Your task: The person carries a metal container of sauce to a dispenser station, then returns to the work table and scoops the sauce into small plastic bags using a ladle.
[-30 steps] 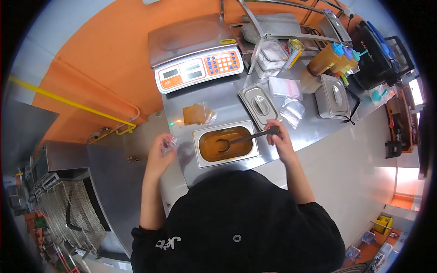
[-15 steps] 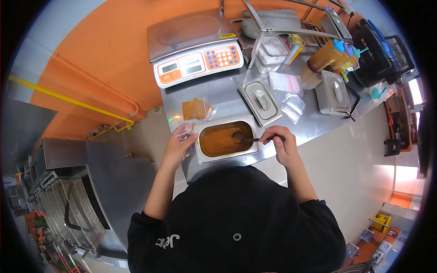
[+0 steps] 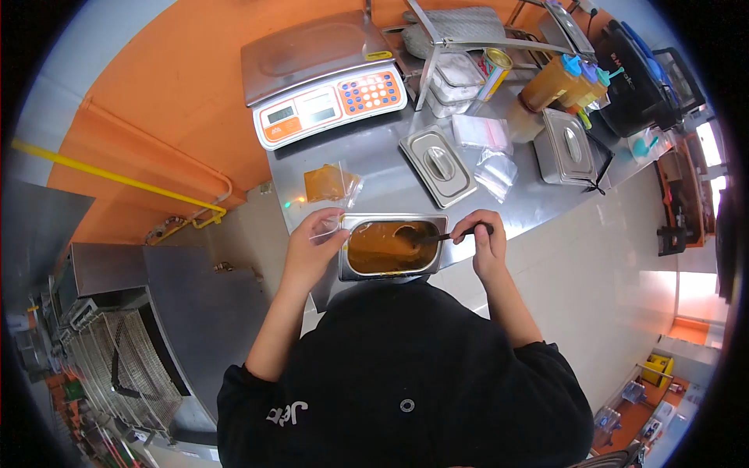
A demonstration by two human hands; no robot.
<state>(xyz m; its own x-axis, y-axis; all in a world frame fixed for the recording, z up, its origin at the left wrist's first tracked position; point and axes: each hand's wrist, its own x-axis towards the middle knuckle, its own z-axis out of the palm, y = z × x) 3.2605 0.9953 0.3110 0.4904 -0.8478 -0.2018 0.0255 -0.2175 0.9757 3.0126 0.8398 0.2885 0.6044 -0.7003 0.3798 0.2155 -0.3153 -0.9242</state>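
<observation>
A steel pan (image 3: 344, 261) of orange-brown sauce (image 3: 377, 246) sits near the table's front edge, close to my body, and looks tilted. My right hand (image 3: 485, 243) is closed round the dark handle of a ladle (image 3: 441, 238), whose bowl dips into the sauce at the pan's right end. At the pan's left rim my left hand (image 3: 310, 248) pinches a clear plastic bag (image 3: 331, 225); fingers partly hide it. Just beyond lies a flat zip bag of orange sauce (image 3: 326, 183) on the table.
A weighing scale (image 3: 328, 109) stands at the back left. Behind the pan rest a steel lid (image 3: 438, 166) and clear bags (image 3: 496, 173). To the right are a lidded steel container (image 3: 568, 150), squeeze bottles (image 3: 552, 83) and plastic tubs (image 3: 455, 82). Fryer baskets (image 3: 129, 366) are at far left.
The pan has tipped, and the sauce has shifted inside it. My left hand has moved slightly right, over the pan's rim. The view has shifted a little.
</observation>
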